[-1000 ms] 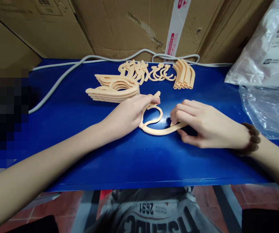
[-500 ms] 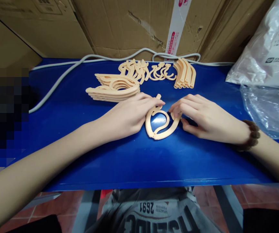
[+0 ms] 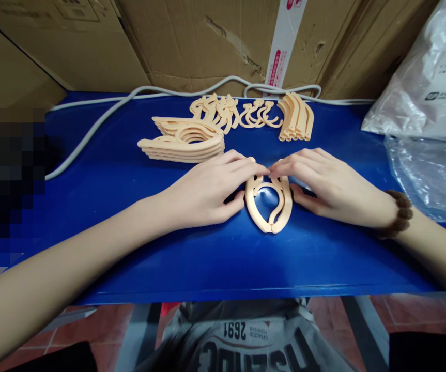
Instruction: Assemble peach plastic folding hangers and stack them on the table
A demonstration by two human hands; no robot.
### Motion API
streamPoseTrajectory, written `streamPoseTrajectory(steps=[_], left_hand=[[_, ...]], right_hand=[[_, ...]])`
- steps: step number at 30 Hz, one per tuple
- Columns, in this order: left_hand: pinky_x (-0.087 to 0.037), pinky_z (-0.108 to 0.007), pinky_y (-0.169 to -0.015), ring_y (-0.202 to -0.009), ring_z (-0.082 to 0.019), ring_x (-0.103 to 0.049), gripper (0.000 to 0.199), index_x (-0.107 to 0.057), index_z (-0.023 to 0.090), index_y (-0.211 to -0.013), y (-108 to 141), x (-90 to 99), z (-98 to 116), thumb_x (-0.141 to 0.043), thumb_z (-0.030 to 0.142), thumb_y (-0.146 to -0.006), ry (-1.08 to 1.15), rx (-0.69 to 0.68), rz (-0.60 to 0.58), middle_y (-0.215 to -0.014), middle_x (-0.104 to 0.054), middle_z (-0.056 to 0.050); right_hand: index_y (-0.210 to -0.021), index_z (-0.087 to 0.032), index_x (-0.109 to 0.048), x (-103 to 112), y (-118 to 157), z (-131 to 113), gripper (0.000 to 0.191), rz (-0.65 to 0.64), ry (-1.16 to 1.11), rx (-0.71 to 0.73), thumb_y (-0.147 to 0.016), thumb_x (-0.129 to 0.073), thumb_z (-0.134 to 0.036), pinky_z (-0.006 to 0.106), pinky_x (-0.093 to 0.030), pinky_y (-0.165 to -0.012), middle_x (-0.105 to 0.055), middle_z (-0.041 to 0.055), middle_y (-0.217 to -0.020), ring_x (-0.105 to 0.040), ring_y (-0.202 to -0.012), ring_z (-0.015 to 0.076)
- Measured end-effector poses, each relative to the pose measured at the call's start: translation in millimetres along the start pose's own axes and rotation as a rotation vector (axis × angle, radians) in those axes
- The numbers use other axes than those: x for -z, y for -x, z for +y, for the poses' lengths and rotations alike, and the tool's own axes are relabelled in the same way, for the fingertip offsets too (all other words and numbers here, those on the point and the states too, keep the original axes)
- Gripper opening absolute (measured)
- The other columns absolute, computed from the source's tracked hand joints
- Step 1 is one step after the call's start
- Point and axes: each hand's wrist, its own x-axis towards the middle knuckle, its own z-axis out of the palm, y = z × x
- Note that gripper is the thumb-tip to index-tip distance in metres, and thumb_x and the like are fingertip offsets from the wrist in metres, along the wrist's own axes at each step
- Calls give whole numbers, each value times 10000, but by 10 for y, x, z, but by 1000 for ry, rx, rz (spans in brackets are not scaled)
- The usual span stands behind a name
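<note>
Just beyond the left hand, a stack of folded peach hangers stands so close that its near right corner meets the knuckles in view; whether they touch, I cannot tell. Farther back on the blue table lie a row of wavy pieces, some hooks and a bundle of curved arms, left to right. A white cable runs behind them, along the foot of a carton. At the right are a white bag and clear plastic, well apart from the hooks. What the carton and bag hold cannot be seen.

The hanger lies on the table between the hands, bent into a loop, its joint toward the person. Both hands grip its far ends, fingers bent over the top and thumbs at the outer sides. The right hand has a brown band at its wrist.
</note>
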Motion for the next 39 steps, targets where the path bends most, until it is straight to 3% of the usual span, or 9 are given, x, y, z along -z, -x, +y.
streamPoseTrajectory(steps=[5, 9, 13, 17, 22, 28, 33, 36, 39], left_hand=[[-432, -424, -1006, -1137, -267, -580, 432, -583, 143, -1329, 4, -10, 8, -537, 175, -901, -80, 2, 12, -1233, -690, -93], [-414, -462, -1006, -1142, -293, -583, 437, -584, 151, -1311, -1, -19, 23, -564, 213, -879, -92, 17, 14, -1209, -695, -88], [-397, -460, -1074, -1253, -289, -552, 436, -562, 148, -1325, 0, -38, 16, -572, 234, -898, -35, 19, -2, -1343, -636, -110], [-349, -446, -1166, -1385, -278, -477, 460, -528, 142, -1364, 6, -46, -1, -582, 249, -920, 14, 18, 0, -1479, -540, -139], [-386, -454, -1164, -1408, -289, -473, 519, -487, 157, -1400, 6, -49, -1, -623, 286, -916, 58, 31, -12, -1512, -514, -152], [-373, -475, -1180, -1449, -315, -442, 645, -461, 142, -1442, 19, -77, -5, -676, 449, -917, 104, 52, -34, -1545, -492, -178], [-430, -441, -1091, -1321, -318, -558, 782, -388, 117, -1509, 29, -93, -18, -708, 487, -898, 93, 58, -57, -1484, -556, -190], [-455, -433, -1011, -1190, -313, -612, 806, -404, 118, -1504, 23, -81, -19, -715, 539, -890, 25, 49, -42, -1361, -637, -171], [-435, -444, -1028, -1196, -324, -597, 790, -440, 142, -1484, 14, -48, -10, -695, 598, -891, -49, 32, 14, -1341, -635, -158]], right_hand=[[-1123, -163, -614, 30, -7, -5, 187, 30, 164, -89, -989, -524, -257, 406, -416, -837, -713, 97, -1027, -637, -938, 265], [-1043, -193, -623, 55, -12, -36, 144, 28, 206, -134, -1001, -507, -266, 429, -399, -948, -730, 71, -973, -650, -930, 253], [-1038, -200, -620, 75, -9, -90, 158, 43, 192, -199, -1006, -514, -314, 450, -397, -1010, -740, 65, -955, -669, -905, 246], [-1011, -197, -611, 90, -7, -144, 147, 94, 37, -254, -1009, -523, -316, 452, -417, -1007, -747, 54, -928, -689, -848, 225], [-1063, -204, -621, 109, -20, -186, 169, 57, -264, -340, -1003, -526, -329, 346, -502, -740, -726, 74, -975, -696, -842, 216], [-1167, -170, -625, 94, -25, -178, 289, 43, -460, -305, -974, -594, -384, 360, -533, -866, -711, 111, -1154, -689, -1021, 240], [-1281, -193, -577, 35, -15, -152, 434, -18, -571, -257, -934, -658, -442, 371, -518, -962, -667, 110, -1288, -648, -1153, 256], [-1238, -192, -592, 24, -11, -84, 417, 55, -522, -343, -949, -622, -492, 377, -515, -939, -677, 109, -1241, -651, -1105, 254], [-1155, -189, -624, 56, -12, 6, 379, 102, -467, -497, -973, -574, -518, 351, -507, -796, -705, 90, -1092, -652, -913, 220]])
